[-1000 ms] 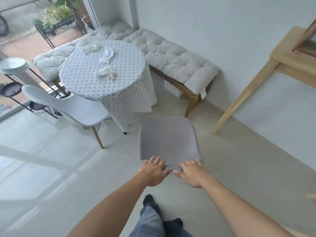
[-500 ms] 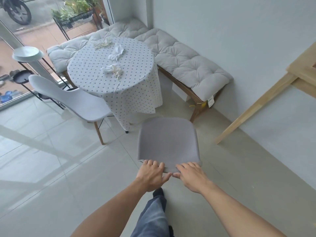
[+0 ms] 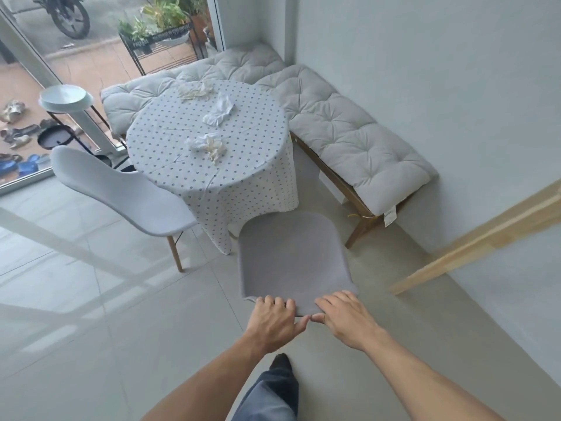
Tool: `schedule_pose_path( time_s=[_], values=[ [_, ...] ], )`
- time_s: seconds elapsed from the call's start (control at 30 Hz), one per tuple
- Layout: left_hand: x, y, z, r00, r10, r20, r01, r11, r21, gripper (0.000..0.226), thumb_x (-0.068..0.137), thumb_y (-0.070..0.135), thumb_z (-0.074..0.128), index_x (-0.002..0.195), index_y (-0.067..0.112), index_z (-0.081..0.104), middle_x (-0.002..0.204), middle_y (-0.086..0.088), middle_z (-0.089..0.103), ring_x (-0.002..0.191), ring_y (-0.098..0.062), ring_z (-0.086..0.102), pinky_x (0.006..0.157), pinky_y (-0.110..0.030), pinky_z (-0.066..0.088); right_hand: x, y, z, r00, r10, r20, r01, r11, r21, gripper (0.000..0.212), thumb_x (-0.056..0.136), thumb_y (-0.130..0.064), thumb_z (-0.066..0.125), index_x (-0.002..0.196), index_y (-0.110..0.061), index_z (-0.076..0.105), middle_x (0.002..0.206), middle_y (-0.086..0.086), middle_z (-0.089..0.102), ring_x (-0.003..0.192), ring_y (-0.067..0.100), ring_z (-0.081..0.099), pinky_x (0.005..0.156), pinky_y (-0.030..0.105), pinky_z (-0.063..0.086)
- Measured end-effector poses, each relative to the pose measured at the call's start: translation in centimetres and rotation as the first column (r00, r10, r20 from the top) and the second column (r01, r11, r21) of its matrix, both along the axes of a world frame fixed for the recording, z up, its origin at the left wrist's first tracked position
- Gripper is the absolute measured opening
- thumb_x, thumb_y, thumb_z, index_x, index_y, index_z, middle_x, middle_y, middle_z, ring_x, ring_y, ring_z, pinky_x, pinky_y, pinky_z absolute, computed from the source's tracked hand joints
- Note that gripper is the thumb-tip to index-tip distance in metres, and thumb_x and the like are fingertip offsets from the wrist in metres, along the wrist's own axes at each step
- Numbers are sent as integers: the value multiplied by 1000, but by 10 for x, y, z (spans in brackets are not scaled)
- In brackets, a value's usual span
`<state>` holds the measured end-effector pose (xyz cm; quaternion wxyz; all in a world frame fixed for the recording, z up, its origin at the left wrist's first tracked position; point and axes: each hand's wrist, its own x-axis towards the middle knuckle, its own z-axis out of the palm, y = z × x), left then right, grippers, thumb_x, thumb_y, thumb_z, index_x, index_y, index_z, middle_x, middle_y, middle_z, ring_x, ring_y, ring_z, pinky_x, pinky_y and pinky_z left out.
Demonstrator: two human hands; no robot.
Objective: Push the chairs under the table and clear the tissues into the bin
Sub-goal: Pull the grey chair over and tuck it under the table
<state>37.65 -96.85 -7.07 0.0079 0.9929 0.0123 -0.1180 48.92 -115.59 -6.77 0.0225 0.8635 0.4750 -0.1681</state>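
Hands: left hand [image 3: 274, 319] and right hand [image 3: 344, 319] side by side on the top edge of the grey chair's backrest, thumbs nearly meeting; fingers curled over the rim, closed on it rather than spread.
Grip reason: both hands sit at the highest point of the back, likely so a forward shove runs straight through the seat and the chair slides without twisting.
Grey chair [image 3: 291, 256]: directly ahead, back toward the person, front edge of the seat just at the hanging hem of the cloth; not yet under the counter.
Leg: a trousered leg and dark sock below the arms, stepping behind the chair.
White chair [image 3: 121, 192]: to the left, angled beside the counter, seat still outside the cloth; wooden legs on the tile floor.
Counter [image 3: 170, 153]: round, covered by a dotted cloth that drapes low, which may catch the seat edges.
Tissues: crumpled tissues [image 3: 209, 145] near the middle, another [image 3: 219, 112] beyond, a third cluster [image 3: 194, 90] at the far rim; none touched.
Bench [image 3: 358, 144]: cushioned, wrapping the far corner behind the counter.
Bin: not in view.
Stage, as judged: first chair mid-push; second chair and tissues remain.
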Motion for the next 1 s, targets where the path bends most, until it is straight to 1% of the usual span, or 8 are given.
schedule_pose_path(
  time_s=[0.1, 0.23, 0.53, 0.63, 0.73, 0.87, 1.0],
  values=[
    [25, 6, 1, 999, 41, -21, -41, 999, -1, 77, 98, 72, 13, 101, 11, 60, 98, -20, 71, 88, -41, 65, 80, -50, 47, 34, 11, 0, 999, 43, -3, -43, 999, -4, 53, 103, -63, 29, 127, -23, 55, 123, -4, 65, 116, 24, 56, 105, 38, 37],
    [57, 10, -1, 993, 115, -8, -115, 993, -9, 78, 98, 73, 10, 101, 12, 59, 98, -20, 70, 88, -41, 64, 80, -50, 47, 81, 24, 0, 994, 106, -22, -106, 994, 24, 52, 102, -63, 31, 125, -23, 56, 122, -5, 66, 115, 22, 57, 105, 37, 38],
    [137, 16, 1, 953, 304, 7, -304, 953, 10, 79, 97, 72, 9, 100, 12, 60, 100, -19, 72, 89, -41, 65, 80, -49, 48, 188, 59, 7, 959, 283, -30, -283, 959, 7, 50, 106, -57, 31, 121, -18, 57, 120, 1, 65, 114, 26, 57, 105, 38, 38],
    [164, 18, 1, 931, 365, 10, -365, 930, 35, 78, 97, 72, 10, 98, 12, 61, 99, -18, 73, 89, -40, 66, 79, -48, 48, 223, 70, 8, 946, 322, -42, -321, 947, 30, 47, 106, -55, 33, 117, -17, 58, 119, 3, 67, 114, 26, 58, 104, 38, 39],
    [188, 20, 6, 906, 423, -6, -422, 905, 56, 74, 98, 71, 15, 101, 13, 61, 103, -17, 73, 93, -39, 67, 80, -48, 48, 251, 82, 8, 936, 352, -29, -351, 936, 27, 46, 106, -54, 34, 114, -16, 59, 117, 3, 67, 114, 27, 58, 106, 38, 38],
    [214, 21, 10, 878, 479, -27, -476, 877, 65, 69, 101, 70, 24, 104, 12, 62, 106, -17, 73, 96, -40, 67, 80, -49, 48, 281, 94, 11, 919, 392, -33, -392, 920, 25, 45, 106, -55, 36, 107, -16, 58, 113, 4, 68, 109, 28, 59, 99, 38, 41],
    [231, 17, 7, 864, 503, -26, -502, 864, 46, 69, 101, 70, 24, 105, 12, 61, 107, -18, 72, 96, -39, 66, 82, -48, 48, 302, 93, 8, 913, 406, -38, -404, 913, 48, 48, 105, -56, 37, 111, -14, 60, 115, 5, 68, 110, 28, 58, 100, 39, 41]
  ],
)
